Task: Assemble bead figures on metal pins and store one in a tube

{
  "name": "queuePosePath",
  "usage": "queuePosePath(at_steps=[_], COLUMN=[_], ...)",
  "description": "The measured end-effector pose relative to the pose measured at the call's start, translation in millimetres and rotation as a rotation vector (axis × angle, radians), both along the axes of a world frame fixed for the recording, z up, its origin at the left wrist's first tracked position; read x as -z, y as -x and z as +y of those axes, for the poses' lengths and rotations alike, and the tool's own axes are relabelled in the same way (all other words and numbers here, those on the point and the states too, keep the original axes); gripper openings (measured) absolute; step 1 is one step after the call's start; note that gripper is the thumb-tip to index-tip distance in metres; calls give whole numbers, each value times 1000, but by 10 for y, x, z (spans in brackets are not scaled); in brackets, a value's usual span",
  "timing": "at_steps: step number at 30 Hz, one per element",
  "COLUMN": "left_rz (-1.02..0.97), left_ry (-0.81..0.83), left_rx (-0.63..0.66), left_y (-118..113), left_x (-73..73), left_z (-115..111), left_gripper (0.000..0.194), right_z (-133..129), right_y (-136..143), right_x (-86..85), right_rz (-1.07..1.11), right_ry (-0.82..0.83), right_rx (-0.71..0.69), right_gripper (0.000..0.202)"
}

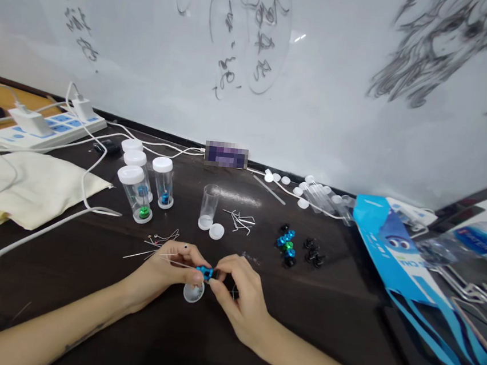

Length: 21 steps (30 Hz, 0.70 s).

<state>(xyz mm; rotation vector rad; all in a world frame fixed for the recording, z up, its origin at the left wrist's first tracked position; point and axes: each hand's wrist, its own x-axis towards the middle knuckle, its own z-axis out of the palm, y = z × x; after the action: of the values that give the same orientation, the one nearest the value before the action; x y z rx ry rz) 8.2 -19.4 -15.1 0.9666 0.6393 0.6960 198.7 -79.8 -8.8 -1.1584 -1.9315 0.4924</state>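
My left hand pinches a small blue metal-looking part between thumb and fingers. A thin pale wire or rod passes through the same hand. From the other side, my right hand is closed on the dark end of that part. Just below them on the table lies a small round clear-white dish or cap with tiny bits in it, partly covered by my left thumb. Thin wire pieces with small coloured ends lie behind my left hand.
Lidded clear tubes holding coloured parts stand at the left. An open tube, white cap, bent metal keys, blue and green parts and black parts lie beyond. White cables and a blue bag flank the table.
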Motion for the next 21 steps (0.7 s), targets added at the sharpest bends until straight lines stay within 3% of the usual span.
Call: queuePosePath(at_steps=[3, 8, 11, 17, 21], left_rz=[26, 13, 0, 36, 21], left_ry=[-6, -8, 9, -9, 2], left_rx=[19, -9, -12, 30, 0], left_y=[1, 8, 7, 0, 9], left_x=[2, -16, -12, 14, 5], left_z=[-9, 8, 8, 5, 20], left_gripper=[19, 17, 17, 20, 18], right_z=[0, 0, -3, 0, -2], right_y=[2, 14, 10, 4, 10], right_x=[-19, -21, -19, -40, -14], right_rz=[-37, 9, 8, -57, -18], right_ry=[-5, -34, -22, 12, 2], right_rx=[-5, -6, -11, -22, -8], right_gripper=[25, 7, 7, 32, 12])
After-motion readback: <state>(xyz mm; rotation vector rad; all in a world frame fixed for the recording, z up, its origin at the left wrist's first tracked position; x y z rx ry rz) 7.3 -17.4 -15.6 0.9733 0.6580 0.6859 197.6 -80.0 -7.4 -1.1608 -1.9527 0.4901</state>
